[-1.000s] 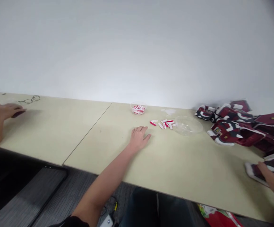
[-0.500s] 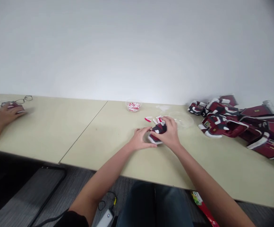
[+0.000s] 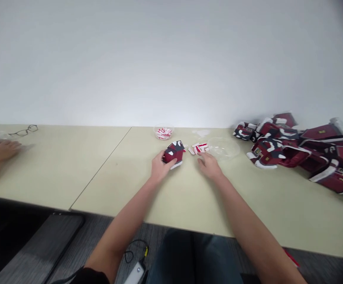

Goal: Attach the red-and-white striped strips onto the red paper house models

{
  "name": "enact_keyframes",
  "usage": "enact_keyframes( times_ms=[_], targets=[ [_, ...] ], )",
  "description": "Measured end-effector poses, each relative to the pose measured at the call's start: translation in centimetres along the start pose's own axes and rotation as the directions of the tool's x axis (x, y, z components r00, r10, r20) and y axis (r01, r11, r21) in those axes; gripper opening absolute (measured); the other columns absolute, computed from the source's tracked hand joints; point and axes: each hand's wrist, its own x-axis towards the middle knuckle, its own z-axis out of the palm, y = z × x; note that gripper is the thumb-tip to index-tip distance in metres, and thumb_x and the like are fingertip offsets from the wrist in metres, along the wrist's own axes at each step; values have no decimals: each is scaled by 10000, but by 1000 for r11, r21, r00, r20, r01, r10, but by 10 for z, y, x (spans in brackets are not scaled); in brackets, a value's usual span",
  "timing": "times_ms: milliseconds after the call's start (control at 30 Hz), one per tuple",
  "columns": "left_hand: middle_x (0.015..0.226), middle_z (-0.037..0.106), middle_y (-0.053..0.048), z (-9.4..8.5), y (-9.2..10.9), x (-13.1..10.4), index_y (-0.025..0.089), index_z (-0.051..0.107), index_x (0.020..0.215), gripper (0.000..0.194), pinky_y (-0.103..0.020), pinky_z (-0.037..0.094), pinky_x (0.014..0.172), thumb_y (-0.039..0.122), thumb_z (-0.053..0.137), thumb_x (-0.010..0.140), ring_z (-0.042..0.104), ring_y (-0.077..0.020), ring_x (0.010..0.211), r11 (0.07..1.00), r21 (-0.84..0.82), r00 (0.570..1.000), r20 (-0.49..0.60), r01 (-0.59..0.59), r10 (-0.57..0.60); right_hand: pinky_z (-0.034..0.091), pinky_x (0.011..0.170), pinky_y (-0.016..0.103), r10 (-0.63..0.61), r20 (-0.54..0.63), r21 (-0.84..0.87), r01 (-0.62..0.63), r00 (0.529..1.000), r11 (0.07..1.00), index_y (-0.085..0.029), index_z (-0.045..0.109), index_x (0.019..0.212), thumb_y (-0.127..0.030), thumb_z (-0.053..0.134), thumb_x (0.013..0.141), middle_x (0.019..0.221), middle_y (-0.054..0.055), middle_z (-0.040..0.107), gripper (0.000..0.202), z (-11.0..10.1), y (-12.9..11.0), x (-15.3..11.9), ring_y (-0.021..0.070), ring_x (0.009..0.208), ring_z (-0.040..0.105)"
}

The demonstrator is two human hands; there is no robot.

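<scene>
In left hand (image 3: 159,167), boxy maroon piece (image 3: 174,153), seemingly cloth

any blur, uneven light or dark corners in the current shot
Head view: top right corner dark; wall brightest low near the middle; piled maroon boxes smeared toward the right edge; red-and-white pieces by the right hand too soft for detail.

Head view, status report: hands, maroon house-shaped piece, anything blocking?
Left hand grips maroon house-shaped piece. Right hand at flat red-and-white strips, grip unclear. Nothing visibly blocking either hand.
</scene>
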Motion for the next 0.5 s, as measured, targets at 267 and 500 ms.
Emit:
enact_keyframes(
  times_ms=[267,500],
  targets=[
    [1191,503,-78,0,7,-16,291,428,1399,729,-271,301,1075,707,467,801,447,-123,1110,777,616,977,-55,-131,208,372,1011,518,218,51,-346,-188,975,919,-150,448,1390,-234,482,870,1445,189,384,528,4,-13,5,381,1292,380],
    [1148,511,-73,25,12,-32,310,497,1329,536,-223,297,927,601,377,895,436,-96,1021,563,745,879,66,-359,472,351,1007,464,486,-77,-445,-466,870,764,-29,296,1449,-353,493,882,1488,280,233,683,-7,-7,1,394,1304,344]
  ],
)
